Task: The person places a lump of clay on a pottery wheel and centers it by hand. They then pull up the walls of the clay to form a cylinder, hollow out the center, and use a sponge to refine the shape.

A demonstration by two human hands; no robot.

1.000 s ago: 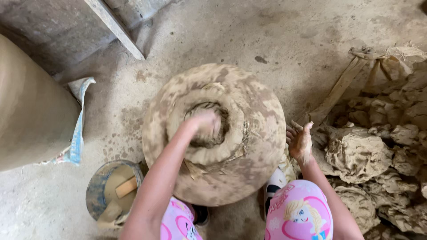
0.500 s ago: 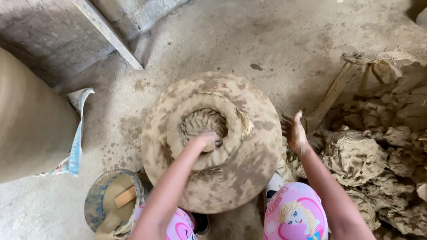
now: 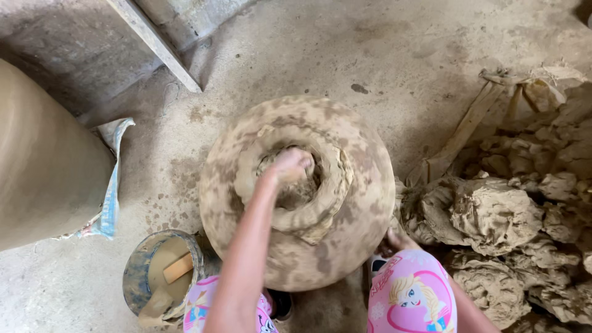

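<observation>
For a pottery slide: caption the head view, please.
Left hand presses the coiled mouth of a round clay pot; right hand at its side.

clay pot [image 3: 345,203] — 1 | bucket [image 3: 139,280] — 1 | hands — 2: left hand [image 3: 290,163], right hand [image 3: 394,240]

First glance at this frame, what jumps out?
The big mottled clay pot at centre, with a thick clay coil around its mouth and the left hand pressed into the opening. The right hand is low at the pot's right side, beside a heap of wet clay lumps. Lower left stands a small bucket of slip.
</observation>
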